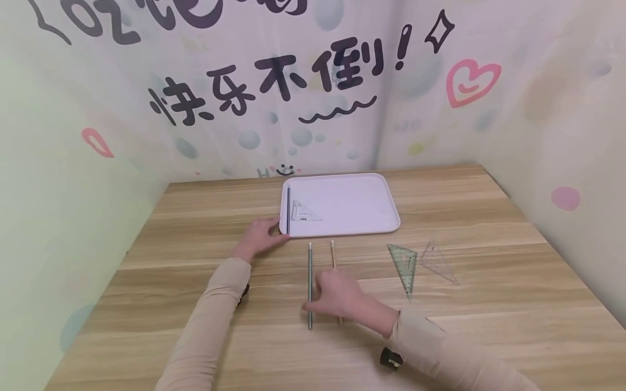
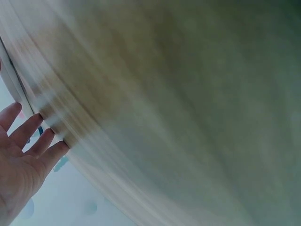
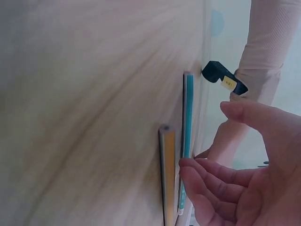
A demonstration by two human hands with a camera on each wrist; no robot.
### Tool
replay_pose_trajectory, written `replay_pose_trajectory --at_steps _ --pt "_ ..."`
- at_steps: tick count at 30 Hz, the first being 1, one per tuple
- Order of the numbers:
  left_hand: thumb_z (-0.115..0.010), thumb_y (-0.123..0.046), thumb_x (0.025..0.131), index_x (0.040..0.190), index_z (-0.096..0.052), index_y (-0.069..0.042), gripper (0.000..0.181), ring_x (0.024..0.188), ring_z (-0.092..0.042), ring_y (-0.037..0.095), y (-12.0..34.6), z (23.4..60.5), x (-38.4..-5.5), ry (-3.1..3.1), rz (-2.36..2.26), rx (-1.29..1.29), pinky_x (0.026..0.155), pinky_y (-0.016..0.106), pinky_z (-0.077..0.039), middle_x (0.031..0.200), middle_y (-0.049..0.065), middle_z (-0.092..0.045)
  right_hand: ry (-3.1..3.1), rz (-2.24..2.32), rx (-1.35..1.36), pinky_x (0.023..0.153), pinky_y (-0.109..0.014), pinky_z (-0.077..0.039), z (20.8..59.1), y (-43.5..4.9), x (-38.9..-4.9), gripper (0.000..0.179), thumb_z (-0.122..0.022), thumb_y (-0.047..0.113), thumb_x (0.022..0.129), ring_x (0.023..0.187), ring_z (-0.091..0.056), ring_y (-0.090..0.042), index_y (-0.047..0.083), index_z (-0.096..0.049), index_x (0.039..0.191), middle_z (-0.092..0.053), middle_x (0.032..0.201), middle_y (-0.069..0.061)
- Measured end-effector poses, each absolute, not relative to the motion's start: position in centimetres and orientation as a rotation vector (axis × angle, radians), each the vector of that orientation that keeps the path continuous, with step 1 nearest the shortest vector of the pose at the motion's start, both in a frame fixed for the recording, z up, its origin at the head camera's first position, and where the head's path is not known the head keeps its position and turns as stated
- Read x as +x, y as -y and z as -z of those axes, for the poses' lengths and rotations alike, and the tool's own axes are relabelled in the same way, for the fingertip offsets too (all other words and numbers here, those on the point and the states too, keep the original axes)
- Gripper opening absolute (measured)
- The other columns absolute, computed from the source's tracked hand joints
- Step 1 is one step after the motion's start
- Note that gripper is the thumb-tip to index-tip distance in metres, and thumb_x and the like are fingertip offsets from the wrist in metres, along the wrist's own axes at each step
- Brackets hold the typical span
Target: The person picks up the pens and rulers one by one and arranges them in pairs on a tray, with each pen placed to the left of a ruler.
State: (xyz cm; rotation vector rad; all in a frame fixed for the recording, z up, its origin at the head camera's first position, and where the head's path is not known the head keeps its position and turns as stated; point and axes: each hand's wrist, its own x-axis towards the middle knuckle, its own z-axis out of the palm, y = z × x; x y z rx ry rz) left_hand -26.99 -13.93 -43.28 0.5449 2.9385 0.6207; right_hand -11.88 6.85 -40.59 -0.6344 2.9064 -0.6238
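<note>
My left hand point(image 1: 261, 237) touches the near left corner of a white tray point(image 1: 352, 203); the left wrist view shows its fingers point(image 2: 49, 153) extended and slightly spread. On the tray lie a dark pencil point(image 1: 288, 203), along the left side, and a clear set square point(image 1: 307, 216). My right hand point(image 1: 339, 293) hovers over two pencils on the table, a teal one point(image 1: 310, 271) and a yellow-brown one point(image 1: 333, 251) that it partly covers. In the right wrist view, its thumb stands apart from loosely bent fingers, whose tips are right by the teal pencil point(image 3: 188, 108).
To the right on the wooden table point(image 1: 489, 326) lie a green set square point(image 1: 404, 263) and a clear set square point(image 1: 437, 263). A printed curtain point(image 1: 244, 136) hangs behind the table's back edge. Black wrist cameras are strapped to both forearms.
</note>
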Motion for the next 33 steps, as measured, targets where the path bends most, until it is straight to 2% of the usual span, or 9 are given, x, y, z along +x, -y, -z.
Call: replay_pose_trajectory --at_steps 6,15,24,33 --pt "-0.059 -0.048 0.083 0.136 -0.04 -0.006 0.071 0.127 -0.037 0.032 13.9 43.4 -27.0 -2.947 -0.611 0.55 0.107 0.042 -0.029 0.138 0.013 -0.041 -2.843 0.673 -0.649 0.037 -0.016 -0.036 40.8 -6.6 -10.9 0.037 -0.075 0.04 0.066 0.041 -0.039 -0.004 0.015 -0.051 0.054 -0.046 0.049 0.009" --pt "-0.06 -0.048 0.082 0.136 -0.04 -0.006 0.071 0.127 -0.036 0.032 13.9 43.5 -27.1 -2.939 -0.63 0.538 0.107 0.043 -0.028 0.138 0.013 -0.04 -2.793 0.708 -0.675 0.033 -0.012 -0.031 41.1 -6.2 -10.0 0.032 -0.075 0.026 0.067 0.034 -0.034 0.0 0.015 -0.05 0.05 -0.041 0.041 0.011" --pt "-0.06 -0.048 0.083 0.136 -0.04 -0.005 0.071 0.128 -0.035 0.033 13.9 43.6 -27.1 -2.943 -0.633 0.542 0.107 0.044 -0.027 0.139 0.014 -0.04 -2.851 0.627 -0.671 0.035 -0.015 -0.032 41.1 -5.7 -9.4 0.035 -0.073 0.025 0.066 0.04 -0.035 -0.004 0.014 -0.046 0.047 -0.042 0.048 0.006" --pt "-0.06 -0.046 0.083 0.135 -0.041 -0.003 0.071 0.126 -0.037 0.034 13.8 43.4 -26.9 -2.956 -0.634 0.562 0.107 0.044 -0.028 0.137 0.015 -0.041 -2.854 0.642 -0.621 0.033 -0.014 -0.029 41.6 -5.5 -9.4 0.036 -0.072 0.022 0.064 0.036 -0.032 -0.003 0.015 -0.042 0.046 -0.04 0.045 0.007"
